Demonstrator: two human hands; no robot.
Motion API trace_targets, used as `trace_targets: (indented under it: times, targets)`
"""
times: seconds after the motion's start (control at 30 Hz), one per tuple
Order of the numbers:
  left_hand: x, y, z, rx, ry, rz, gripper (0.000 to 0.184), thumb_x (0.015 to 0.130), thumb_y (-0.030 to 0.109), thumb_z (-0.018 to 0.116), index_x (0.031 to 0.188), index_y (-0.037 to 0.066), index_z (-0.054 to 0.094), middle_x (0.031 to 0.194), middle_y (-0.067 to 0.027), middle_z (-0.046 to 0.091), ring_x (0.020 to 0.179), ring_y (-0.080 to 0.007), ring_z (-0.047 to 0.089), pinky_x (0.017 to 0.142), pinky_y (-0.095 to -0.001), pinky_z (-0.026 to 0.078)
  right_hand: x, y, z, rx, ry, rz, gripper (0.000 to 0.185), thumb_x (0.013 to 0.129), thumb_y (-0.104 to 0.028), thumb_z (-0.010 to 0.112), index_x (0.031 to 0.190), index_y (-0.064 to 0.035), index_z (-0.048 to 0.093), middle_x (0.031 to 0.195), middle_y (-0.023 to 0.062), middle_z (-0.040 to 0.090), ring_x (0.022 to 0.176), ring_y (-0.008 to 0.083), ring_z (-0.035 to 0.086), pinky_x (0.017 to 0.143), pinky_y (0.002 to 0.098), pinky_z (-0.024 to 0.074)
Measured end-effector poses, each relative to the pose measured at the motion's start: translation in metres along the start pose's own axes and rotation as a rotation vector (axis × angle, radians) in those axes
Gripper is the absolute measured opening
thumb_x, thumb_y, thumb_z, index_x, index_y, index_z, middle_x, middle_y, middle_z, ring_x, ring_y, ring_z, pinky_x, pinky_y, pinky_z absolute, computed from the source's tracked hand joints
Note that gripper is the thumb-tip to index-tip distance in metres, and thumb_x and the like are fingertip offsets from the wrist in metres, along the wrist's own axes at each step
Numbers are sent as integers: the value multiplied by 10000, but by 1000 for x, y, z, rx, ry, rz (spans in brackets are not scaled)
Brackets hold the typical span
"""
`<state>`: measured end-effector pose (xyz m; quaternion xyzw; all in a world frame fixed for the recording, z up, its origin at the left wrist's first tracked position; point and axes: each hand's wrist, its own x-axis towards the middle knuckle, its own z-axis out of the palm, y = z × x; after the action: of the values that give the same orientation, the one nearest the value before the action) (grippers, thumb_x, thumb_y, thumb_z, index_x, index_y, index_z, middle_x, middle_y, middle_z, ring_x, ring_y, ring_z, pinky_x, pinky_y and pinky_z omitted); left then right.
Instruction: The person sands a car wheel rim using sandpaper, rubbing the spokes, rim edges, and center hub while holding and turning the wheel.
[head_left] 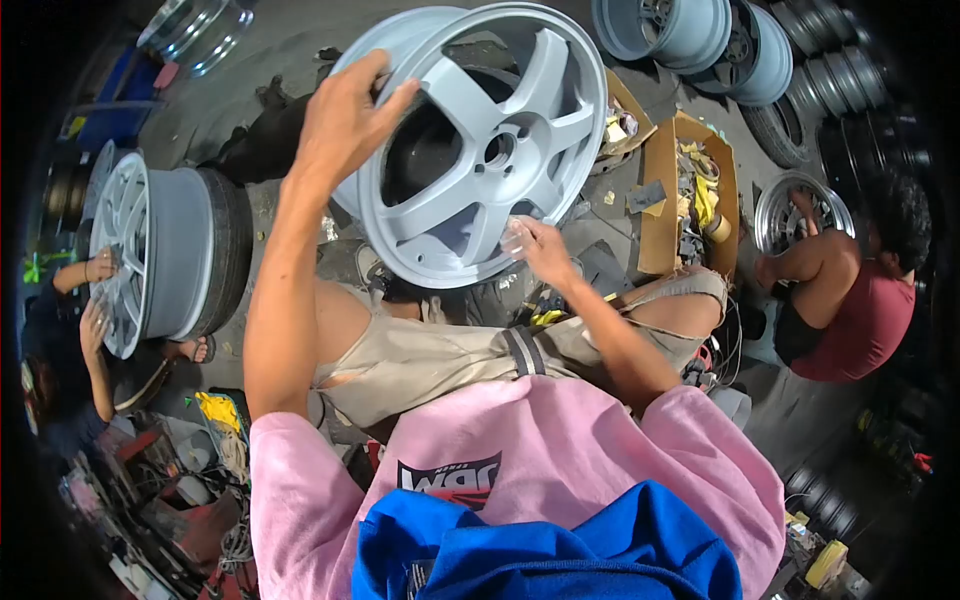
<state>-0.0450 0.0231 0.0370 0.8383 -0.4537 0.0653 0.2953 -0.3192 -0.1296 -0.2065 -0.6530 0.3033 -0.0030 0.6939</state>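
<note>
A large pale grey wheel rim [485, 150] with broad spokes stands tilted in front of my knees. My left hand [352, 118] is at the rim's upper left edge, thumb and fingers spread around the lip. Near the lower spokes, my right hand [537, 247] has its fingers pinched round a small clear piece [514, 238], which lies against the rim's face. Behind the spokes a dark tire shows through the openings. What the clear piece is, I cannot make out.
At the left, a co-worker's hands [97, 295] touch another grey wheel [175, 245] on a tire. A person in red [860, 310] crouches at the right beside a shiny rim [803, 215]. An open cardboard box [660, 200] holds scraps. More rims [690, 30] stand at the top right.
</note>
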Motion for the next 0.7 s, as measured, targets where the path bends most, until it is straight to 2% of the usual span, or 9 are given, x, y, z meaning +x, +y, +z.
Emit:
trace_targets:
  times: [0.03,0.1,0.3,0.37,0.43,0.57,0.63,0.67,0.7]
  targets:
    - [0,-3,-1,-62,-12,-33,415,968,367,746,897,-8,584,721,-164,583,684,-369,551,674,-449,470,-3,-10,-19,8,9,7,319,1108,-231,551,1263,14,682,1011,108,749,857,240,726,833,389,611]
    - [0,-17,-1,-184,11,-150,437,1012,402,710,906,-19,663,734,-114,615,683,-170,552,677,-373,474,-5,-33,-51,-778,118,-651,285,1030,-129,588,1253,17,690,1004,123,733,898,288,719,843,398,601]
    - [8,-44,5,-404,72,-254,552,1085,480,574,984,-40,727,835,-80,706,781,-158,611,785,-319,511,27,-104,-56,-1351,-2,-1063,345,922,-70,628,1259,-24,681,1043,124,676,1015,265,700,825,405,583]
    - [10,-44,9,-405,66,-260,505,1114,424,558,936,-22,716,859,-33,673,811,-117,577,757,-283,482,52,-97,-57,-1429,-70,-1063,391,924,-74,615,1310,-31,657,1103,115,672,939,280,721,782,423,585]
    - [7,-42,7,-406,48,-236,504,1111,425,562,940,-21,722,873,-40,678,812,-116,577,759,-280,479,64,-92,-52,-1659,-156,-849,362,927,-102,609,1277,-18,660,1023,103,687,817,309,732,719,441,582]
    - [3,-47,3,-387,42,-279,504,1109,429,566,942,-20,723,876,-42,679,814,-117,577,758,-281,480,63,-69,-41,-1484,-54,-811,292,940,-98,601,1212,-9,658,891,93,696,744,316,737,664,437,570]
    - [4,-50,1,-390,45,-277,502,1108,430,569,944,-19,723,877,-42,679,814,-117,576,759,-281,480,76,-64,-38,-1072,34,-695,220,998,-121,592,1157,-7,692,717,41,642,639,204,680,576,351,499]
    - [6,-49,2,-379,37,-285,503,1106,431,571,945,-19,723,879,-42,679,815,-117,576,760,-280,482,82,-65,-50,-1074,42,-693,220,998,-121,592,1157,-7,692,717,41,642,639,204,680,576,351,499]
    - [7,-48,4,-370,28,-294,504,1105,433,572,946,-20,723,882,-41,680,815,-116,576,761,-280,483,88,-68,-67,-524,-200,-249,231,1040,-178,575,1119,-19,723,745,15,654,615,163,623,563,333,479]
